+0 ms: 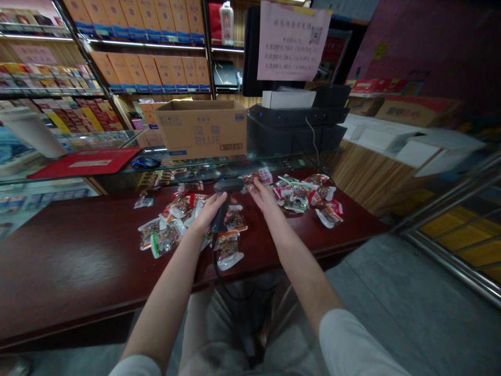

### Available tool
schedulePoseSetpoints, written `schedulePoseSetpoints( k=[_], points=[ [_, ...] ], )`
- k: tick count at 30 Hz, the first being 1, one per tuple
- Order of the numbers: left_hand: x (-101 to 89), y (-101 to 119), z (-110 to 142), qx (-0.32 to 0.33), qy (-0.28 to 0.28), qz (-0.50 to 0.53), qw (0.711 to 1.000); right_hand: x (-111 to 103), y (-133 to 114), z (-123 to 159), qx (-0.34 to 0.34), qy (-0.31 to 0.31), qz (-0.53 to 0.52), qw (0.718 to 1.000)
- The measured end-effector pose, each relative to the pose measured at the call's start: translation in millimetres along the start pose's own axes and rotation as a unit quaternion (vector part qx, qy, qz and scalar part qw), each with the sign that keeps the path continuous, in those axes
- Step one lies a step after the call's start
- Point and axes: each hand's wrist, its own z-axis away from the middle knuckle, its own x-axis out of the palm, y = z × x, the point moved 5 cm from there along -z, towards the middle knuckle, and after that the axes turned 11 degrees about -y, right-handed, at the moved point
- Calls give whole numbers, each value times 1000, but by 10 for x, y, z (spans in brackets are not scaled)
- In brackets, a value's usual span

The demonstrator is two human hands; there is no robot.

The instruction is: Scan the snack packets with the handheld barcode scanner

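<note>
The left hand (pixel 207 213) grips a black barcode scanner (pixel 222 209) by its handle, and the scanner's cord (pixel 214 261) runs down over the edge of the dark red worktop (pixel 66 261). The right hand (pixel 265 197) is open, its fingers (pixel 256 185) just beside a small snack packet (pixel 250 180). A loose heap of snack packets (pixel 172 224) lies under the left hand, with a second heap of snack packets (pixel 301 193) to the right. Beyond them, a cardboard box (pixel 201 130), a computer mouse (pixel 144 163) and a red mat (pixel 84 162) sit on a glass counter (pixel 188 163).
</note>
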Motion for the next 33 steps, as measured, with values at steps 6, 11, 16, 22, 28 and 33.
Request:
schedulePoseSetpoints(
  k=[6,11,16,22,28,33],
  points=[
    [-60,-54,-38,-4,9,7,1000,34,104,12,15,33,-51,998],
    [-109,-66,-63,2,21,25,999,85,88,45,-2,7,-46,999],
    [-146,-68,-58,-1,26,30,999,116,65,85,-6,7,-37,999],
    [-114,-27,-58,13,37,11,999,190,79,100,-20,-11,-13,1000],
    [-44,-30,-41,7,39,17,999,247,75,123,-26,-30,13,999],
    [-73,-49,-44,10,46,19,999,257,59,164,-9,-38,-2,999]
  ],
)
